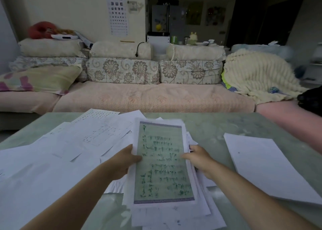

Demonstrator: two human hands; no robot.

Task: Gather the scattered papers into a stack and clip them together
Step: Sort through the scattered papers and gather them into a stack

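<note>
A loose stack of papers (162, 162) lies in front of me, its top sheet printed with a green block of handwriting. My left hand (124, 162) grips the stack's left edge, thumb on top. On the stack's right edge my right hand (198, 157) holds it, thumb over the top sheet. The sheets under the top one are fanned and uneven. More white sheets (73, 142) lie scattered across the left half of the table. A separate white pile (261, 165) lies to the right. No clip is in view.
The table (209, 125) has a pale green glass top. Beyond its far edge stands a sofa (153, 97) with floral cushions, a cream knitted blanket (257, 76) and a pillow. An eye chart hangs on the wall behind.
</note>
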